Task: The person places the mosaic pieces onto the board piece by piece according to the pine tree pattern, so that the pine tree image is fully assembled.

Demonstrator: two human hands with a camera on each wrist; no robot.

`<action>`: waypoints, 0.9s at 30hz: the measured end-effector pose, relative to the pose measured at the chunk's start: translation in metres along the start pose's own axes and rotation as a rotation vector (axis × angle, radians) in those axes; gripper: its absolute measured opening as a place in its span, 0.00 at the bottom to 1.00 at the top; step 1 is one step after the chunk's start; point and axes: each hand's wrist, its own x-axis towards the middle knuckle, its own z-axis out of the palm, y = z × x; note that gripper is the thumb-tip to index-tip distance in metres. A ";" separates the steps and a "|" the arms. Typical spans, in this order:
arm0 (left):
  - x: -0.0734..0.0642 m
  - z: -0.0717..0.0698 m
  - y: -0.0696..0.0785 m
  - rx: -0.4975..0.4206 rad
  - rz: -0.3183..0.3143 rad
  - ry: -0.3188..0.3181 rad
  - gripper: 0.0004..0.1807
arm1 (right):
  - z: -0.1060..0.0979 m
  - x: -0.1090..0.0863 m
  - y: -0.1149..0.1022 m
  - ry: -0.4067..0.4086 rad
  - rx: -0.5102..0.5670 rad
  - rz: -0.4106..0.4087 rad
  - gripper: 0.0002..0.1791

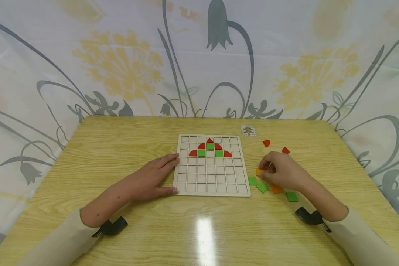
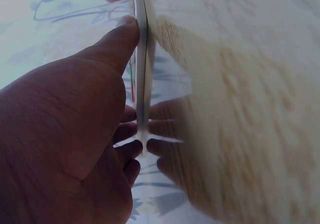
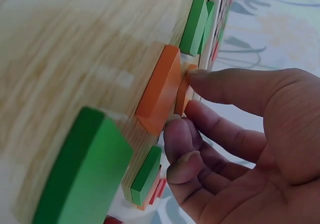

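A pale wooden grid board lies on the table, with a red triangle, red quarter-round pieces and green squares set in its upper rows. My left hand rests beside the board's left edge; its fingertips touch the side and the thumb lies near the lower corner. To the board's right, my right hand pinches an orange square tile between thumb and forefinger. Close below that hand lies another orange tile. Green tiles lie around it, one of them right next to the board.
Two loose red quarter-round pieces lie beyond my right hand. A small pattern card with a tree-like figure on a grid lies behind the board's right corner. Flower-printed cloth hangs along the table's back edge.
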 end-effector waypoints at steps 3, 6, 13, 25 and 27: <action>0.000 0.000 0.000 -0.001 0.001 -0.001 0.52 | 0.002 0.000 0.000 0.011 -0.016 -0.016 0.06; 0.000 0.000 0.000 0.000 0.003 0.000 0.51 | 0.003 0.000 -0.001 0.020 -0.034 -0.025 0.07; 0.000 0.000 -0.001 0.006 0.011 0.007 0.51 | 0.001 0.000 -0.004 0.026 -0.051 -0.015 0.08; 0.000 0.000 -0.001 -0.006 0.006 -0.002 0.51 | 0.000 0.004 -0.011 0.039 -0.027 -0.047 0.07; 0.000 0.000 -0.001 -0.005 0.009 0.002 0.51 | -0.001 0.005 -0.013 0.040 -0.024 -0.046 0.08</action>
